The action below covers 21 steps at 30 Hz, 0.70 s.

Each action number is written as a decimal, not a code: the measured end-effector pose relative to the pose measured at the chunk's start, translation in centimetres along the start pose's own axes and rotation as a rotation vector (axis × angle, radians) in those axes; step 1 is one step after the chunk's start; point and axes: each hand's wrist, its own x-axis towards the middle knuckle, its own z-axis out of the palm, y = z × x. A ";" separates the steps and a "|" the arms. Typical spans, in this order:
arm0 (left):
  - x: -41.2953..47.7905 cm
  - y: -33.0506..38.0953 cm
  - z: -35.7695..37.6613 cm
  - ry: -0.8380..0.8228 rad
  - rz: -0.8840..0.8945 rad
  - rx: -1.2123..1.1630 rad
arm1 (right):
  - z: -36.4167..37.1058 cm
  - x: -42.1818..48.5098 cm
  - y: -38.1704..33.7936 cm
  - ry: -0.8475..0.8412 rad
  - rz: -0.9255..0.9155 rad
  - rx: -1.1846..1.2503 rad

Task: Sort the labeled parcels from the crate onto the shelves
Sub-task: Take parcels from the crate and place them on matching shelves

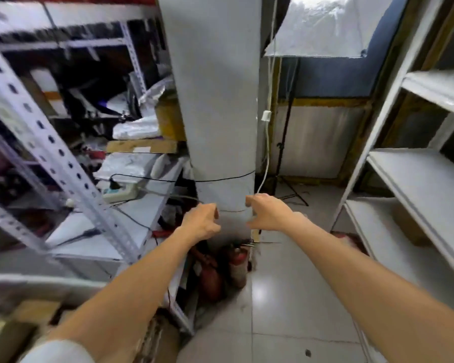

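- Ahead of the pillar [215,100], both arms are reaching forward at one level, and neither hand is carrying a parcel.
- Left hand [202,221] is hovering just left of the pillar's lower part with its back turned to the camera. Its fingers are curling under out of sight, so I cannot tell whether they are closing on anything. No parcel is showing in it.
- Right hand [270,212] is hovering just right of the pillar. Its fingers [250,200] are half curled with the thumb spread below them, and they are gripping nothing.
- Crate [45,280] is lying well to the left of the pillar and nearer the camera, blurred. Brown parcels [34,310] are showing inside it, but the blur is preventing a count.
- Right shelving [409,184], to the right of the pillar, is showing mostly bare boards. One brown box [409,226] is sitting on a lower board.
- Left shelving [50,142], to the left of the pillar, is carrying mixed clutter. No labels are reading clearly there.
- Judgement: the sorting is looking far from finished, with parcels waiting in the crate and the person between loads.
- Count: two hands, one pillar, one crate, two shelving units, one brown box.
- Also counted: two fire extinguishers [236,268] at the pillar's foot, one power strip [121,192] to its left, and one light stand [286,153] beyond it to the right.
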 end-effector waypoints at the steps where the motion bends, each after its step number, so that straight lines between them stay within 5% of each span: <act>1: -1.0 -1.9 -0.2 0.009 -0.048 -0.025 | 0.4 1.4 -1.6 -0.024 -0.047 -0.008; 16: -25.2 -18.4 4.3 0.314 -0.878 -0.324 | 12.9 6.1 -28.8 -0.442 -0.936 -0.121; 21: -33.2 -21.3 7.2 0.338 -1.099 -0.391 | 17.3 5.4 -35.8 -0.514 -1.078 -0.194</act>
